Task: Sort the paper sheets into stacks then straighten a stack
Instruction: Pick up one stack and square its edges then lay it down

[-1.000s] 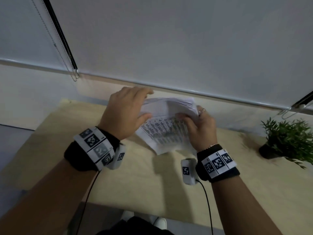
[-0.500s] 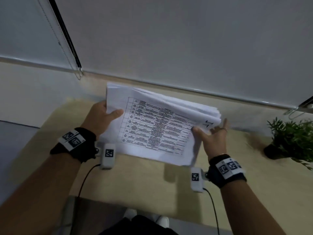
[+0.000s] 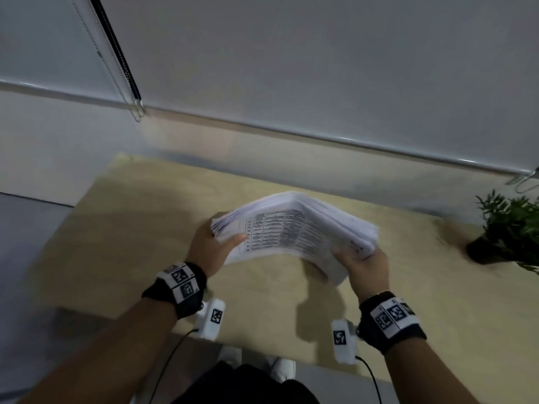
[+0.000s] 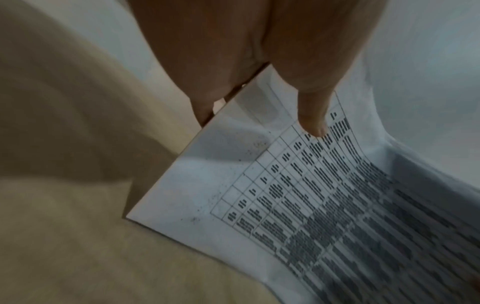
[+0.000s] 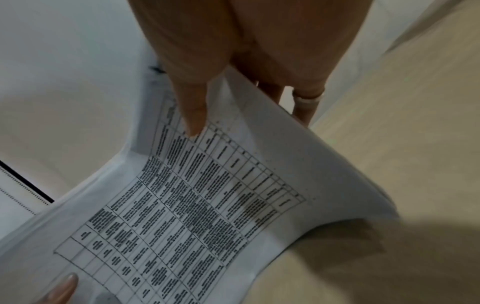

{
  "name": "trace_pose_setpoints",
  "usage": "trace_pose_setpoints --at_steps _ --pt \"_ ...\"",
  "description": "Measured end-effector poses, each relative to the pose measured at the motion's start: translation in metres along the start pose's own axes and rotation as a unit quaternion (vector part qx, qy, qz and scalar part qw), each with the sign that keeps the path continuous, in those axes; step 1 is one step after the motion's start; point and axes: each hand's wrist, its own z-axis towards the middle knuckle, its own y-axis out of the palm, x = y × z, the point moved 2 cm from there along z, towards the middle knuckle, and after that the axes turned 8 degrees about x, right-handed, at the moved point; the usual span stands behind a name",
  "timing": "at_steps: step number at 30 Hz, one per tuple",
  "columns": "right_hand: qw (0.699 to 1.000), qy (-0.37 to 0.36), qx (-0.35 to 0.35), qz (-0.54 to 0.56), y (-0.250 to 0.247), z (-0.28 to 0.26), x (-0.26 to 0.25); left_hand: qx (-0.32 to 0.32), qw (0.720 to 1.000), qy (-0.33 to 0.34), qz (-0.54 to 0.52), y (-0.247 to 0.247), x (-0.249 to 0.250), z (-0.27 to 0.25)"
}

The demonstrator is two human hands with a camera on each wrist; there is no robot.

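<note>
A thick stack of white paper sheets [image 3: 294,228] with a printed table on top is held above the wooden desk [image 3: 131,228], bowed upward in the middle. My left hand [image 3: 217,246] grips its left end, thumb on top and fingers underneath. My right hand [image 3: 364,263] grips the right end the same way. In the left wrist view the stack [image 4: 298,195] shows with the thumb of my left hand [image 4: 272,82] pressed on the table print. In the right wrist view the stack [image 5: 194,205] sags between the thumb of my right hand [image 5: 221,82] and the fingers below.
A small potted plant [image 3: 507,228] stands at the desk's right end. A wall with roller blinds [image 3: 291,68] rises behind the desk. The desk's front edge runs just below my wrists.
The stack has come down from an upright, facing position to lie nearly flat and bowed over the desk. Both hands lowered with it and moved closer to the desk surface.
</note>
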Motion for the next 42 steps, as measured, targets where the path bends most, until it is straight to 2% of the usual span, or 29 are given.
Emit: trace_pose_setpoints --at_steps 2,5,10,13,21,22,24,27,30,34,38,42 --pt "1.000 0.015 0.004 0.020 0.000 0.000 0.005 0.001 1.000 -0.001 0.007 0.001 -0.005 0.002" --pt "0.999 -0.002 0.025 0.036 -0.006 0.003 -0.002 0.014 1.000 0.006 -0.012 -0.005 0.000 0.008" --pt "0.994 -0.081 0.042 0.056 -0.008 0.002 -0.026 0.078 0.993 0.092 -0.017 -0.012 0.027 0.014" --pt "0.994 -0.094 0.027 0.048 -0.004 0.004 -0.028 0.093 0.992 0.085 -0.005 -0.008 0.033 0.017" --pt "0.991 -0.128 0.043 0.004 -0.005 0.006 -0.031 0.123 0.990 0.066 0.005 -0.005 0.039 0.024" --pt "0.991 -0.127 0.046 -0.007 -0.006 0.008 -0.030 0.125 0.989 0.080 0.010 -0.004 0.041 0.024" --pt "0.990 -0.133 0.047 -0.020 -0.006 0.010 -0.031 0.125 0.980 0.149 0.032 -0.004 0.046 0.022" --pt "0.972 -0.218 0.037 -0.084 -0.005 0.008 -0.037 0.088 0.951 0.274 0.109 0.000 0.045 0.019" --pt "0.955 -0.261 0.010 -0.139 -0.004 0.007 -0.040 0.047 0.921 0.344 0.174 0.002 0.032 0.018" --pt "0.918 -0.325 -0.029 -0.223 -0.006 0.007 -0.037 0.033 0.905 0.371 0.205 0.000 0.031 0.018" --pt "0.920 -0.342 -0.006 -0.192 -0.009 0.009 -0.042 0.026 0.900 0.369 0.229 -0.001 0.036 0.024" --pt "0.927 -0.327 -0.013 -0.181 -0.010 0.012 -0.039 0.014 0.895 0.380 0.233 -0.005 0.038 0.031"
